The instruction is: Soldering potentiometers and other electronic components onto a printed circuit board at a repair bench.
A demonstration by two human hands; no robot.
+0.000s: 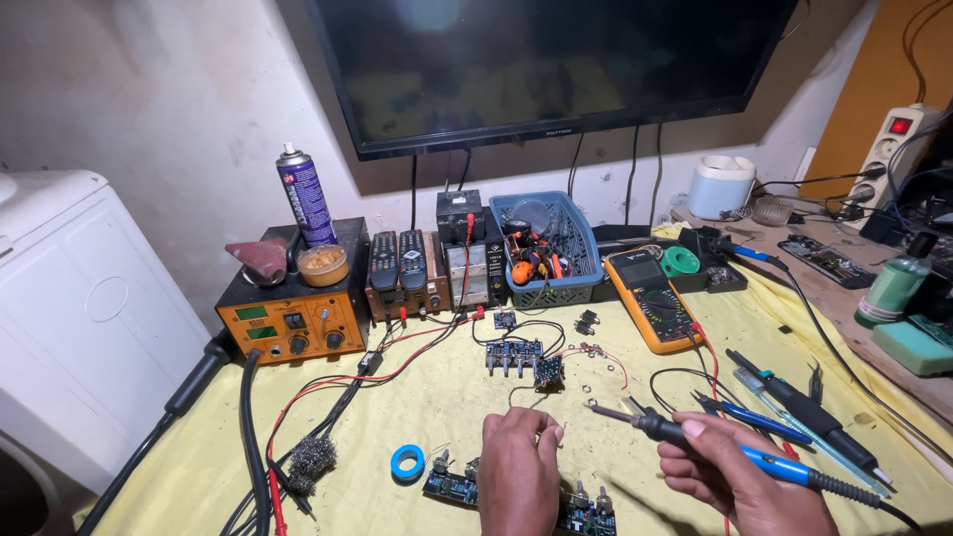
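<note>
Soldering iron [695, 444] points up-left, right hand [740, 476] fingers clamped; left hand [518, 467] fingers pinched together.

Above your tabletop hung a large flat screen [556, 65], black-framed and dark. On the orange station [295, 320] at the left sat two small green displays [256, 323]. On top of that station stood a tall spray can [305, 195], its wrap-around label blue with white and red patches. The yellow multimeter [655, 296] lay right of the blue basket, its grey rectangular display [638, 269] blank. At the far right stood a green bottle [892, 288], its label not readable.
</note>
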